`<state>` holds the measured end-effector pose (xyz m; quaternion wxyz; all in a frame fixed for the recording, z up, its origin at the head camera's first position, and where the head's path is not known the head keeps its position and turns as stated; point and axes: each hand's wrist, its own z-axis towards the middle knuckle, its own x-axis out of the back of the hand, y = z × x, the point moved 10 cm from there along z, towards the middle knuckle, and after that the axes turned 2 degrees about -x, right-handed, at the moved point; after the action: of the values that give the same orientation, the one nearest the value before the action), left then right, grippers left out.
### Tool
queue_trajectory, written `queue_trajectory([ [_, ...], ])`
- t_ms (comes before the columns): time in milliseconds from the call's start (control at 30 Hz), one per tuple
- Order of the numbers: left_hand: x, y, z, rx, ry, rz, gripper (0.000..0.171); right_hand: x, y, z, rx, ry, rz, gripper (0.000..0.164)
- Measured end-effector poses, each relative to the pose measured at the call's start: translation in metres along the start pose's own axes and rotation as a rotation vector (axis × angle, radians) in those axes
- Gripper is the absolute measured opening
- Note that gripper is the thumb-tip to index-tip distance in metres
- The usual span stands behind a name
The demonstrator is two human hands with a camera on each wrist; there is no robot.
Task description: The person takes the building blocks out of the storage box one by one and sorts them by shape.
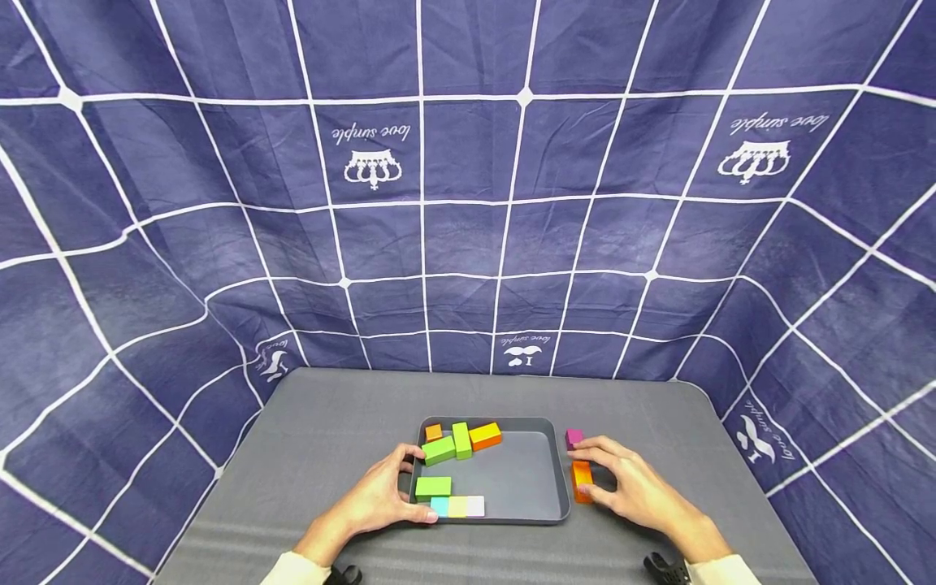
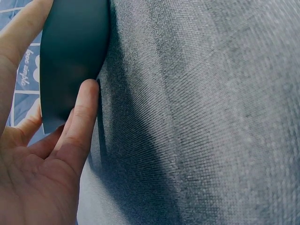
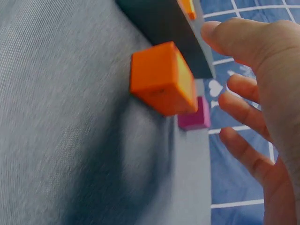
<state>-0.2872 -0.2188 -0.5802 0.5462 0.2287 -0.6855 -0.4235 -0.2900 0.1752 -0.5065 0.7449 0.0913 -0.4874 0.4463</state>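
A dark grey tray [image 1: 522, 471] holds coloured blocks, and my left hand [image 1: 380, 491] grips its left end. In the left wrist view the outer fingers [image 2: 85, 110] lie along the outside of the tray wall [image 2: 75, 51], while the thumb reaches over the rim. That thumb ends beside a light blue block [image 1: 439, 505], and the index finger meets a green block [image 1: 439, 450]. Right of the tray, my right hand [image 1: 636, 486] hovers with spread fingers around an orange block [image 3: 154, 72], with a gap showing between them. A purple block [image 3: 196, 116] sits just beyond.
Inside the tray, an upright-lying green block [image 1: 461, 439], a yellow-orange block [image 1: 486, 436] and a small orange block [image 1: 434, 431] cluster at the far left. Another green block [image 1: 434, 487] lies nearer, by yellow [image 1: 457, 506] and white blocks [image 1: 475, 506]. A blue curtain [image 1: 468, 244] surrounds the grey table [image 1: 329, 439].
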Motion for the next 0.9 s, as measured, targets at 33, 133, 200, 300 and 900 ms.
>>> queue_trajectory([
  [33, 0.0, 0.0, 0.0, 0.002, -0.001, 0.0, 0.097, 0.001, -0.003, 0.002, 0.01, 0.005, -0.007, 0.06],
  [133, 0.0, 0.0, 0.0, 0.006, 0.0, 0.0, 0.097, 0.001, -0.011, 0.008, 0.028, 0.017, -0.017, 0.06],
  [200, 0.0, -0.001, 0.0, 0.012, -0.002, -0.002, 0.097, -0.001, -0.016, 0.012, 0.028, 0.007, -0.024, 0.061],
  [300, -0.001, -0.001, -0.001, 0.02, -0.01, -0.002, 0.097, -0.006, -0.024, 0.017, 0.025, -0.025, -0.044, 0.06],
  [900, 0.0, 0.002, 0.001, 0.012, -0.002, -0.005, 0.097, -0.078, -0.083, 0.078, 0.125, -0.359, -0.057, 0.053],
])
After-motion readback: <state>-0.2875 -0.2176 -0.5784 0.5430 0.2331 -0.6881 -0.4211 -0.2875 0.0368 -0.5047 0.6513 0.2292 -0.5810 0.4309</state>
